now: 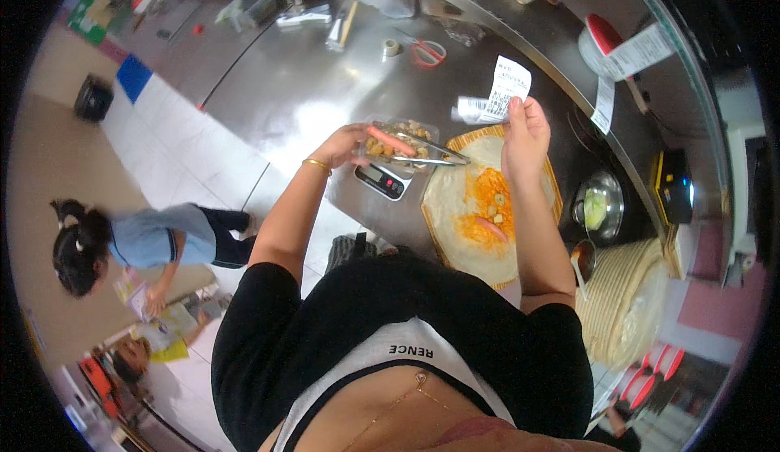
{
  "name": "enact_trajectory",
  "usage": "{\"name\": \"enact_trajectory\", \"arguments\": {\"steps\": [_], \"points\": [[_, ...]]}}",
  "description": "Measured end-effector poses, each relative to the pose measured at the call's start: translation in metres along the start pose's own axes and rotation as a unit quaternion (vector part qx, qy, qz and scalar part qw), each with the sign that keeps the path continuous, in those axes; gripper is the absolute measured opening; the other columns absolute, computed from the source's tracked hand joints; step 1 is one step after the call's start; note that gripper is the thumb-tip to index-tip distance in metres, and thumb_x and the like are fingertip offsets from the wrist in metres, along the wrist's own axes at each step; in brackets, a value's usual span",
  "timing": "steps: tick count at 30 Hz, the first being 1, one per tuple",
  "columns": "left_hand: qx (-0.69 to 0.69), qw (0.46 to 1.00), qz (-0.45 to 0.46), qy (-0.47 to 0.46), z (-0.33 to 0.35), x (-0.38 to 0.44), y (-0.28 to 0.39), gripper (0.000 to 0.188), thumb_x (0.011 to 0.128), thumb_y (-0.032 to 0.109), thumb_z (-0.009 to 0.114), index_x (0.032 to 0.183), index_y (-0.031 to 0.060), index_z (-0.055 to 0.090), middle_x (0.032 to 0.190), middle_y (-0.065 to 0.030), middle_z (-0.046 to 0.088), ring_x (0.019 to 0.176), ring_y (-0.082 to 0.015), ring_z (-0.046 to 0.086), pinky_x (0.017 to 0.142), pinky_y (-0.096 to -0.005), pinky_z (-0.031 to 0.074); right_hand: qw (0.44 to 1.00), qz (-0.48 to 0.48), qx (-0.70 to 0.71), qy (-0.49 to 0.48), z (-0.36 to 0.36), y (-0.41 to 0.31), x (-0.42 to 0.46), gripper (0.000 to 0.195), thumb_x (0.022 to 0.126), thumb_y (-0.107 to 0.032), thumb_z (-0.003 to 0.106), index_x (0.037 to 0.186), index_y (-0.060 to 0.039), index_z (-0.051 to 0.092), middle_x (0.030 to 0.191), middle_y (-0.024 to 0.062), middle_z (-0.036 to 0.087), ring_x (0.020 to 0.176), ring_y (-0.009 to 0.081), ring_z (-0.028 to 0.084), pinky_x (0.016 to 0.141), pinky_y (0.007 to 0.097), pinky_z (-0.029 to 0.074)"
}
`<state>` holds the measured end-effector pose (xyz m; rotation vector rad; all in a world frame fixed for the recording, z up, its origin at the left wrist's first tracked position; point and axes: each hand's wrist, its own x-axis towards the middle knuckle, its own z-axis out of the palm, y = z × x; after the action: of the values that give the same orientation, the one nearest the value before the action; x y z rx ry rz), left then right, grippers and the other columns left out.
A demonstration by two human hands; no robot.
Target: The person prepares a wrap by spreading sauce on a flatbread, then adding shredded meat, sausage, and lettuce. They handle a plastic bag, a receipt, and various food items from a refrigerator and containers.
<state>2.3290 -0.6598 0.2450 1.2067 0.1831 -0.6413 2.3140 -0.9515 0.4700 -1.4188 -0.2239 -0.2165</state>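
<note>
My right hand pinches a printed paper slip above the far edge of a large flat dough sheet. The dough lies on a slatted mat and bears orange sauce, a piece of sausage and several small pale pieces. My left hand is at the near-left side of a clear plastic container of mixed food pieces, its fingers around the rim. A pink sausage lies across the container, with metal tongs resting in it. Just below sits a digital kitchen scale.
Red-handled scissors and a tape roll lie farther back on the steel counter. At the right are a metal bowl, a sauce bowl and a stack of round sheets. Two people are off to the left.
</note>
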Motion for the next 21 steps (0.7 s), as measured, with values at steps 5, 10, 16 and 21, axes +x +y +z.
{"name": "enact_trajectory", "arguments": {"steps": [5,10,16,21], "points": [[0.256,0.818,0.378,0.350,0.019,-0.078,0.001,0.044,0.086,0.016,0.056,0.128,0.0025,0.051,0.127,-0.0178,0.053,0.115,-0.0271,0.053,0.097,-0.0368,0.044,0.994,0.012,-0.009,-0.104,0.042,0.018,-0.029,0.016,0.100,-0.017,0.047,0.094,-0.0048,0.053,0.086,0.0047,0.063,0.070,0.0080,0.058,0.063,0.0242,0.047],[0.227,0.814,0.506,0.173,0.131,-0.258,0.032,0.054,0.078,0.018,0.073,0.126,0.0064,0.052,0.128,-0.0102,0.053,0.118,-0.0233,0.050,0.098,-0.0355,0.041,0.943,0.193,0.054,-0.267,0.111,0.010,-0.097,0.020,0.102,-0.024,0.040,0.103,-0.0054,0.048,0.084,0.0077,0.063,0.054,0.0111,0.058,0.033,0.0213,0.040],[0.234,0.782,0.421,0.395,0.129,-0.394,-0.058,0.031,0.077,0.015,0.072,0.102,0.0021,0.060,0.108,-0.0091,0.061,0.101,-0.0208,0.058,0.087,-0.0342,0.046,0.829,0.288,0.144,-0.458,0.200,0.020,-0.197,0.015,0.100,-0.019,0.047,0.103,-0.0052,0.052,0.088,0.0056,0.064,0.068,0.0109,0.060,0.048,0.0231,0.045],[-0.022,0.809,0.330,0.485,0.155,-0.545,-0.131,0.025,0.080,0.014,0.072,0.100,0.0044,0.062,0.090,-0.0018,0.063,0.081,-0.0098,0.059,0.069,-0.0270,0.050,0.733,0.305,0.227,-0.563,0.287,-0.012,-0.310,0.020,0.092,-0.002,0.056,0.112,-0.0033,0.053,0.097,0.0058,0.063,0.081,0.0131,0.060,0.067,0.0275,0.047]]}}
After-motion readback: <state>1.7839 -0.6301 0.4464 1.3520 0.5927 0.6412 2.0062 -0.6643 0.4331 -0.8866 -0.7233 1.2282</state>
